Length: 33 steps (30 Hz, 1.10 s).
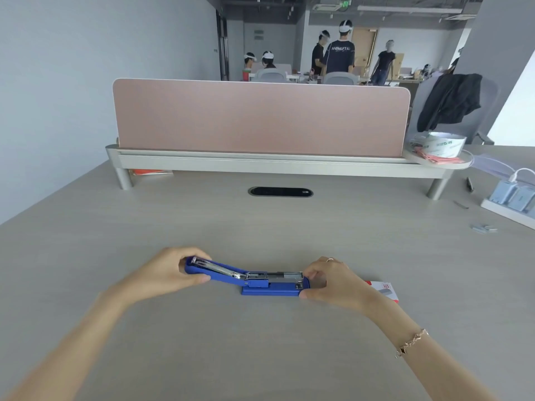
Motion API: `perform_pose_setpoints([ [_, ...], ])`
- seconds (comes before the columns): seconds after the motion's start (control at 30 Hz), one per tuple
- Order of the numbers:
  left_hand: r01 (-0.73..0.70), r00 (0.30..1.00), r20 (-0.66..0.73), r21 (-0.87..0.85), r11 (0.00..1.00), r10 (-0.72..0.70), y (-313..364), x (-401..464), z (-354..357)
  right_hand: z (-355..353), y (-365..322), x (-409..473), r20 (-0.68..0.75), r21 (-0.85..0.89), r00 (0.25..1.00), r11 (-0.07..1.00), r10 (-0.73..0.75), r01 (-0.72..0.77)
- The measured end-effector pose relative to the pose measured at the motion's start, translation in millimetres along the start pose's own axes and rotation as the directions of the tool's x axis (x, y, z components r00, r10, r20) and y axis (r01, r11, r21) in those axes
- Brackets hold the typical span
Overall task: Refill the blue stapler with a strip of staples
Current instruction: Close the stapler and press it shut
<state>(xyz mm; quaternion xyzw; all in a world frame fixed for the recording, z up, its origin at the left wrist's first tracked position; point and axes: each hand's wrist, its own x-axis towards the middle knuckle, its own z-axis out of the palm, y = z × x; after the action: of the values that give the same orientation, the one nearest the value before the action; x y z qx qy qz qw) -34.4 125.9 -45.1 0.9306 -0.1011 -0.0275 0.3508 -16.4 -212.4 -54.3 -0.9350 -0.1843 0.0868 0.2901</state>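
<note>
The blue stapler [272, 287] lies on the table in front of me, swung wide open. Its blue top arm [220, 273] is folded back to the left, and the metal staple channel [278, 275] lies exposed on the base. My left hand [170, 270] grips the far end of the folded-back arm. My right hand [330, 280] holds the front end of the base and channel with thumb and fingers. Whether a staple strip lies in the channel I cannot tell. A white and red staple box [382, 289] lies just behind my right hand.
A pink divider panel [260, 117] on a grey shelf crosses the table's back. A cable port [280, 192] sits in the middle. Loose staple strips [484, 228] and a power strip with chargers [512, 198] lie at the right. People stand far behind.
</note>
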Motion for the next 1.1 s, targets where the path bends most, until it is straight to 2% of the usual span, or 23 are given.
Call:
perform_pose_setpoints([
  [0.17, -0.101, 0.986, -0.134, -0.032, 0.994, 0.096, 35, 9, -3, 1, 1, 0, -0.009, 0.009, 1.0, 1.0, -0.001, 0.001],
  [0.27, -0.178, 0.973, -0.151, -0.019, 0.984, 0.173, 62, 18, 4, 1, 2, 0, -0.007, 0.003, 1.0, 1.0, 0.005, -0.005],
  [0.4, -0.231, 0.97, -0.063, 0.056, 0.971, 0.234, 90, 32, 24, 0, 2, 1, 0.001, -0.008, 1.0, 1.0, 0.023, -0.023],
  [0.6, -0.21, 0.977, 0.04, 0.032, 0.977, 0.209, 108, 43, 51, 0, 2, 1, -0.001, -0.034, 1.0, 0.999, -0.009, 0.009],
  [0.83, -0.242, 0.963, 0.162, 0.161, 0.957, 0.216, 112, 49, 78, 3, 9, 2, -0.007, -0.063, 0.999, 0.997, -0.035, 0.034],
  [1.1, -0.246, 0.963, 0.164, 0.211, 0.946, 0.213, 105, 44, 80, 2, 10, 2, -0.009, -0.036, 0.999, 0.999, -0.03, 0.03],
])
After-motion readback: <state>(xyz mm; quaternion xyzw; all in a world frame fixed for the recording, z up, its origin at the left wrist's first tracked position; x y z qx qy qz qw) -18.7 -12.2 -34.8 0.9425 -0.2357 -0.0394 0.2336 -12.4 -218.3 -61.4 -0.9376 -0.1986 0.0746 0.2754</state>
